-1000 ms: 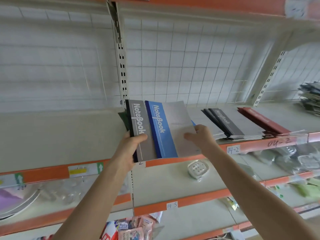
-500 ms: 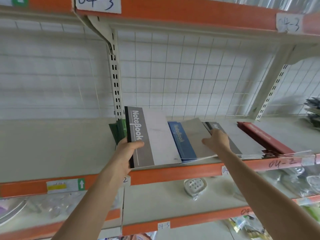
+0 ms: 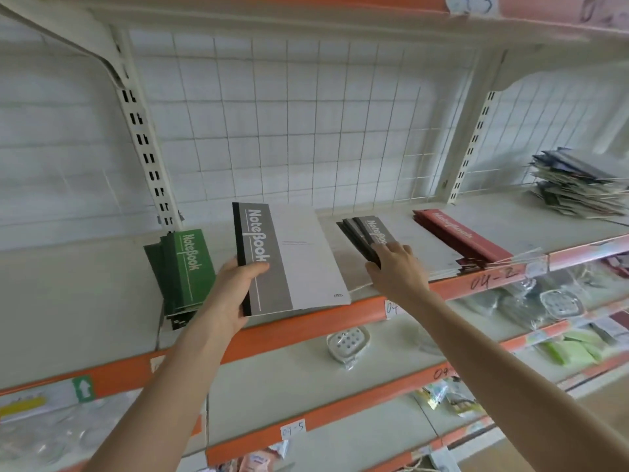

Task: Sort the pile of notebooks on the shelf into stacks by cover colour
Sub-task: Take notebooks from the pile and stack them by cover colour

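My left hand (image 3: pixel 235 287) grips a grey notebook (image 3: pixel 289 257) by its black spine, thumb on the cover, and holds it tilted above the shelf's (image 3: pixel 102 287) front edge. A green notebook stack (image 3: pixel 183 267) lies just left of it. My right hand (image 3: pixel 394 267) rests with relaxed fingers on the near corner of a grey notebook stack (image 3: pixel 372 229). A red stack (image 3: pixel 456 233) lies further right. No blue notebook shows; the held notebook hides the shelf behind it.
A messy pile of mixed notebooks (image 3: pixel 571 185) sits at the far right of the shelf. A wire grid backs the shelf, with slotted uprights (image 3: pixel 146 155). Lower shelves hold a soap dish (image 3: pixel 347 342) and packaged goods. The shelf edge is orange (image 3: pixel 306 321).
My right hand carried the blue notebook right, let it go, and now rests on the grey stack. The blue notebook is out of sight. The view shifted right.
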`<state>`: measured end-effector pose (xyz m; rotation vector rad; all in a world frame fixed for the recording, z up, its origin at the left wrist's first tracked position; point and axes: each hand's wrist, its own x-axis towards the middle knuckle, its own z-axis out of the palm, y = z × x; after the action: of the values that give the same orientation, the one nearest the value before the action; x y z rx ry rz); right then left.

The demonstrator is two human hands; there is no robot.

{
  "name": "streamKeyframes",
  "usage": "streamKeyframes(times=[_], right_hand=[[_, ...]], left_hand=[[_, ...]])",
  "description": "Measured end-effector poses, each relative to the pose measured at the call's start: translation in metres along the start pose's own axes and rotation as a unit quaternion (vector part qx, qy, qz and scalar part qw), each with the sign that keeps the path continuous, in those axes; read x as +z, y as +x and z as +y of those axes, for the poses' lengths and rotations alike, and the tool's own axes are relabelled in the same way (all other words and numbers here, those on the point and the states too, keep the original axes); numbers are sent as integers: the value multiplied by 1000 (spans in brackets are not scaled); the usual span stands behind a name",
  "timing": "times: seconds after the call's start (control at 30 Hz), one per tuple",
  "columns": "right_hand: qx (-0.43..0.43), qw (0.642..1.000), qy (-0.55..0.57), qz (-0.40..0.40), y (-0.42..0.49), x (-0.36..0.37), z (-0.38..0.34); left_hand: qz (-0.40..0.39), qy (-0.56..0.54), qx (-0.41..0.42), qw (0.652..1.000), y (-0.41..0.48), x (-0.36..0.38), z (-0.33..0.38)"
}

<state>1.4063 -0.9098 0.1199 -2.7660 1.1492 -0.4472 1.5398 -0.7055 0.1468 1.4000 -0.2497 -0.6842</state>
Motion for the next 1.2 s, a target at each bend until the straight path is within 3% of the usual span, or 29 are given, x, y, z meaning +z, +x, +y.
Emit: streamKeyframes(times=[0.23, 0.47, 0.57, 0.7, 0.8, 0.9, 1.0, 1.1, 1.2], right_hand=[[95, 995, -13, 0, -29, -15, 82], [121, 992, -22, 7, -28, -28, 143], [112, 994, -20, 9, -21, -33, 160], [95, 995, -11, 7, -9, -33, 171], [76, 997, -7, 6, 0, -31, 176], [57, 998, -11, 7, 6, -31, 182], [41, 999, -4, 8, 10, -31, 186], [35, 999, 4, 11, 11, -30, 191], [40, 999, 13, 12, 8, -31, 195]], left_hand=[[-59, 53, 14, 997, 19, 88, -12], [-77, 79, 25, 994, 43, 176, -26], [-44, 166, 103, 980, 57, 199, -37], [-9, 388, 221, 895, 62, 212, -49], [12, 554, 267, 789, 60, 217, -59], [-6, 649, 310, 695, 54, 223, -68], [-43, 692, 312, 649, 40, 237, -76], [-111, 731, 263, 620, 31, 250, -88], [-100, 752, 254, 600, 36, 255, -96]])
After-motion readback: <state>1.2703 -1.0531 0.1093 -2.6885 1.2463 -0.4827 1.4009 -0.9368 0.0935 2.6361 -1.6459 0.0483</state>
